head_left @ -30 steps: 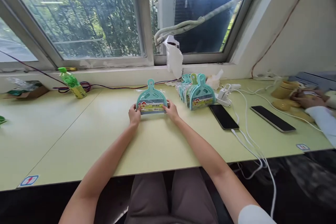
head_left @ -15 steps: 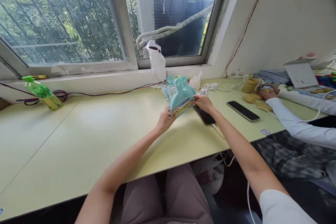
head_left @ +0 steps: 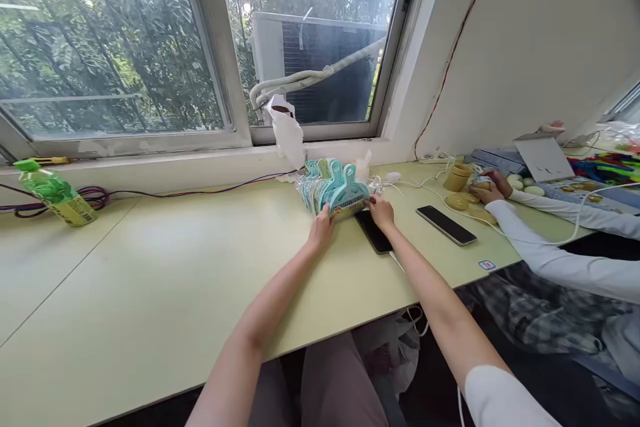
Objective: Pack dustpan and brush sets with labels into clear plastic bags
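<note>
A packaged teal dustpan set leans at the front of a row of similar teal and green dustpan sets standing on the pale green table. My left hand grips its lower left corner. My right hand holds its lower right corner, just above a black phone. Both hands have fingers closed on the package.
A second phone and white charging cables lie to the right. Another person's hand and white sleeve work among yellow round pieces. A green bottle lies at far left. A white bag hangs by the window.
Both hands carried the dustpan set from the table's middle to the right and set it against the front of the row. The camera turned right.
</note>
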{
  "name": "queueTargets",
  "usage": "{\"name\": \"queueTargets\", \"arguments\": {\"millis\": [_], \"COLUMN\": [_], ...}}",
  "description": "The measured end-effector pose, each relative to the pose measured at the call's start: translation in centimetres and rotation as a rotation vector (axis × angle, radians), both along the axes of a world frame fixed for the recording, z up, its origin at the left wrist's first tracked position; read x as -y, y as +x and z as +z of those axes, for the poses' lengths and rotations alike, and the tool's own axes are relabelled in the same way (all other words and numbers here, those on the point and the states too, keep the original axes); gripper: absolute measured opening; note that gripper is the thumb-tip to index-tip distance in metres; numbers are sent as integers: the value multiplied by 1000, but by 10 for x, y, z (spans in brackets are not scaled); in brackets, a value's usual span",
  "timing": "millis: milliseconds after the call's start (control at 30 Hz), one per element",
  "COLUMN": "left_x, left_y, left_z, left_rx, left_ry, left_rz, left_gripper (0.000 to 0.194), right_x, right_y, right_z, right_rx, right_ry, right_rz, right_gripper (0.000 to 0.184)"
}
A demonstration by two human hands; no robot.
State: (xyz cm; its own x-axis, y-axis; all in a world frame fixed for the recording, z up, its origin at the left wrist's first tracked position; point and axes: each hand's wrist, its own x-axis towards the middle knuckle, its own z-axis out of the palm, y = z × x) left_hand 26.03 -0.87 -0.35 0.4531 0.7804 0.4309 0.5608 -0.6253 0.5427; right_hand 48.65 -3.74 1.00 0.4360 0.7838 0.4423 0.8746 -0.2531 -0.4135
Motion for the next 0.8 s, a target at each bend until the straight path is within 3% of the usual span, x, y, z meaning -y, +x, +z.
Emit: {"name": "queueTargets", "arguments": {"millis": [233, 333, 500, 700, 800], "left_x": [1, -1, -1, 9, 12], "left_y": [-1, -6, -11, -10, -12], "left_z": [4, 5, 9, 9, 8], "left_rx": [-66, -17, 57, 103, 134], "left_ry": [246, 301, 254, 319, 354], "left_rz": [157, 189, 184, 150, 187], "left_gripper": [29, 36, 44, 63, 68], "right_x": [-15, -21, -28, -21, -18], "right_y": [-7, -9, -10, -8, -7], "right_z": [-1, -1, -4, -10, -9], "right_rx": [-43, -41, -78, -141, -228], "right_ry": [5, 8, 15, 17, 25], "right_rz": [-81, -70, -23, 2, 79], "right_gripper": [27, 27, 26, 20, 21]}}
